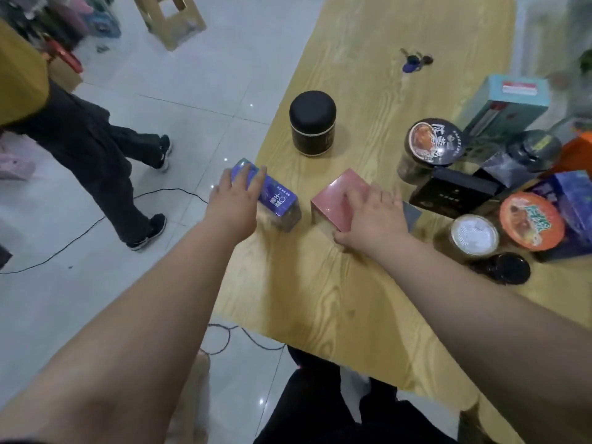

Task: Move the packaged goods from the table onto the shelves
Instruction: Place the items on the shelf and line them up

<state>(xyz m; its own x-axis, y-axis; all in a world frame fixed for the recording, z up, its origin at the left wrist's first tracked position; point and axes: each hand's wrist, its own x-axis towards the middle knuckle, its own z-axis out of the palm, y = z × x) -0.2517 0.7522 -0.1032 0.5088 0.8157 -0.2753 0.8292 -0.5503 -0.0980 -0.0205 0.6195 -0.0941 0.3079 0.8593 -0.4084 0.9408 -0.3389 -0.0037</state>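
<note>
A purple carton [278, 200] lies at the left edge of the wooden table [320, 299]. My left hand [235, 200] lies over its far end, with the fingers curled round it. A pink box [339, 197] sits in the middle of the table. My right hand [373, 216] rests on top of it, fingers spread over the top and thumb at the near side. A black round jar [312, 123] stands farther back. No shelves are in view.
Several packaged goods crowd the table's right side: a round noodle tub [434, 141], a teal box [509, 104], a black box [448, 192], an orange-lidded bowl [531, 221], a white-lidded jar [474, 235]. A person's legs [105, 168] stand on the tiled floor at left, beside a cable [80, 232].
</note>
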